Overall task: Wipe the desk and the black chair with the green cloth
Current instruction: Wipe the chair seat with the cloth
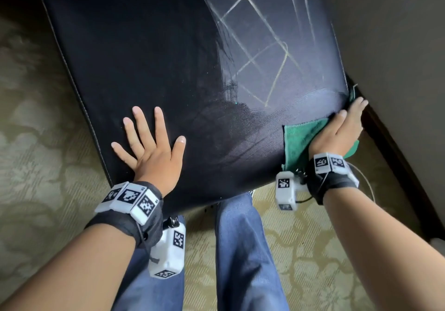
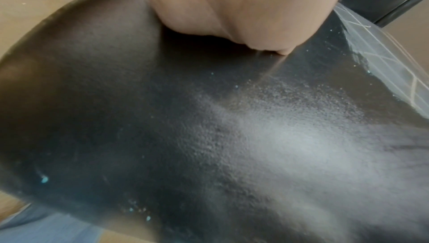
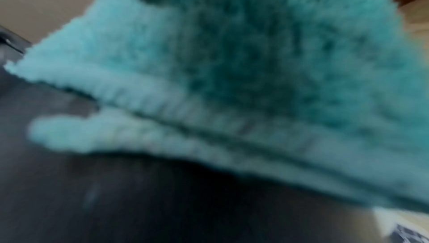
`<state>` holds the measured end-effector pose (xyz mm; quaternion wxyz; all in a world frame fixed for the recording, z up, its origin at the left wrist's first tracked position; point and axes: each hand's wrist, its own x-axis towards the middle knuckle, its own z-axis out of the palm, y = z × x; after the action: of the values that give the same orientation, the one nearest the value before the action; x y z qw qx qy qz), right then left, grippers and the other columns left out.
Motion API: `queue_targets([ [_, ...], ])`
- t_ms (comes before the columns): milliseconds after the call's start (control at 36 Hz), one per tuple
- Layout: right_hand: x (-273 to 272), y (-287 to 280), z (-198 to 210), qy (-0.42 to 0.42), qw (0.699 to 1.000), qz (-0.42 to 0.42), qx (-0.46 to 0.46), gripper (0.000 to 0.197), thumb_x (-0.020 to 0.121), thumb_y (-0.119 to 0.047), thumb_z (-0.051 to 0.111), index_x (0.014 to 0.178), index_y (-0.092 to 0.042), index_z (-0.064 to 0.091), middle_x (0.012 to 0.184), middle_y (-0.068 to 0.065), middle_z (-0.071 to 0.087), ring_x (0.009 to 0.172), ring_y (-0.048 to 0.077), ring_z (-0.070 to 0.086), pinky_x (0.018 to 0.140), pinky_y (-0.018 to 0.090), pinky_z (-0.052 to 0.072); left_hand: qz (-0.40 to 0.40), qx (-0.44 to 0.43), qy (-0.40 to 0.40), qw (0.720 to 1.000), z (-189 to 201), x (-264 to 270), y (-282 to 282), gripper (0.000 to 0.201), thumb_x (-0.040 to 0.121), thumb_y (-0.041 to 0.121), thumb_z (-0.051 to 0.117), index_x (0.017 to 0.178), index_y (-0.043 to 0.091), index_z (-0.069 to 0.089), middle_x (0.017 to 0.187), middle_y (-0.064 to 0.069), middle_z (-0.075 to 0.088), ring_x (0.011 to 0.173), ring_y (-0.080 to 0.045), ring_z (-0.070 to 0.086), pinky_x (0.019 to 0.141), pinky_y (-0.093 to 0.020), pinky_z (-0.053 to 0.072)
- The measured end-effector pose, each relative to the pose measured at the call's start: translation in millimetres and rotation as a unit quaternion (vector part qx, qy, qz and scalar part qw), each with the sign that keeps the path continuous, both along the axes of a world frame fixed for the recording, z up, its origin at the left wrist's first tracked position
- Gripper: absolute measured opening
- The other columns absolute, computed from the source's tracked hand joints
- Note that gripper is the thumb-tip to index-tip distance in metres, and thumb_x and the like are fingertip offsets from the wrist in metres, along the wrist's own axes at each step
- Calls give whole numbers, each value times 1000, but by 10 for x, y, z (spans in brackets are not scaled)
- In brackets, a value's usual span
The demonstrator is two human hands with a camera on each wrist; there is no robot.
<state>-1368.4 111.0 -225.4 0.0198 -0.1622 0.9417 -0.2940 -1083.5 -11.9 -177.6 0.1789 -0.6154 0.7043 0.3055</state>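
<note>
The black chair seat fills the head view, with pale chalk-like lines crossing its far right part and a dusty smear nearer me. My left hand lies flat on the seat's near left part, fingers spread and straight. My right hand presses the green cloth flat against the seat's near right corner, fingers extended over the edge. In the right wrist view the cloth fills most of the frame, blurred, lying folded on the dark seat.
A patterned beige carpet surrounds the chair. A dark wooden panel and a beige wall stand close along the chair's right side. My legs in blue jeans are at the seat's front edge.
</note>
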Motion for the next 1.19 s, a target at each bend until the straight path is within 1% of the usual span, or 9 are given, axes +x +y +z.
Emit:
queue_targets([
  [306, 780, -19, -94, -40, 985, -166, -9, 62, 96, -26, 28, 150, -1, 12, 158, 18, 6, 147, 26, 8, 114, 26, 1, -21, -2, -13, 1000, 1, 35, -71, 69, 98, 49, 22, 146, 33, -24, 150, 0, -39, 138, -21, -34, 107, -54, -22],
  [444, 1099, -131, -30, -67, 984, -167, 8, 61, 98, -23, 32, 150, -1, 7, 158, 18, 1, 147, 28, 3, 115, 34, 1, -20, 4, -11, 1000, 5, 27, -60, 68, 98, 49, 22, 146, 32, -24, 150, -1, -39, 138, -22, -35, 107, -55, -22],
  [583, 1493, -179, 20, -99, 989, -110, 9, 66, 95, -29, 29, 152, -8, 5, 159, 12, -5, 147, 28, 0, 116, 46, 0, -19, 10, -11, 1000, 1, 8, -33, 68, 98, 49, 21, 145, 32, -25, 149, -2, -40, 138, -22, -36, 106, -55, -22],
  [750, 2065, -179, 45, -101, 994, -6, 36, 70, 92, -37, 28, 151, -6, 7, 159, 14, -2, 145, 31, 2, 115, 47, -2, -18, 8, -14, 1000, -5, -4, -17, 69, 97, 49, 21, 145, 32, -25, 150, -3, -39, 138, -23, -34, 107, -57, -20],
  [889, 2554, -97, 53, -70, 980, 157, 97, 65, 98, -41, 22, 152, -11, 0, 159, 13, -5, 147, 24, -6, 115, 46, -7, -20, 13, 1, 1000, 3, 14, -29, 69, 97, 49, 21, 144, 33, -27, 149, -2, -39, 138, -23, -35, 106, -56, -21],
  [944, 2686, -48, 59, -46, 959, 245, 138, 63, 99, -42, 14, 152, -13, -5, 159, 9, -13, 146, 24, -10, 116, 50, -7, -24, 8, 3, 1000, 4, 37, -40, 69, 97, 49, 21, 144, 33, -27, 149, -1, -39, 138, -22, -35, 107, -56, -21],
  [1055, 2692, 147, 6, 26, 879, 440, 182, 69, 97, -40, 29, 152, -15, -4, 159, 7, -13, 147, 24, -6, 115, 53, -3, -31, 5, 5, 999, -7, 73, -68, 68, 97, 50, 20, 144, 35, -27, 150, 0, -39, 138, -21, -35, 107, -55, -21],
  [1139, 2332, 311, -59, 120, 779, 589, 180, 74, 90, -35, 50, 151, -19, 11, 160, 2, -2, 144, 21, 11, 118, 45, 1, -44, 3, 14, 999, -11, 122, -103, 68, 97, 50, 21, 144, 36, -26, 149, 1, -40, 137, -20, -36, 106, -54, -23],
  [1194, 2006, 370, -93, 185, 703, 663, 183, 72, 86, -24, 51, 149, -21, 18, 157, -2, 13, 142, 18, 14, 120, 39, -1, -48, 2, 20, 999, -9, 144, -121, 68, 97, 51, 21, 144, 37, -25, 149, 2, -40, 137, -19, -36, 106, -53, -23],
])
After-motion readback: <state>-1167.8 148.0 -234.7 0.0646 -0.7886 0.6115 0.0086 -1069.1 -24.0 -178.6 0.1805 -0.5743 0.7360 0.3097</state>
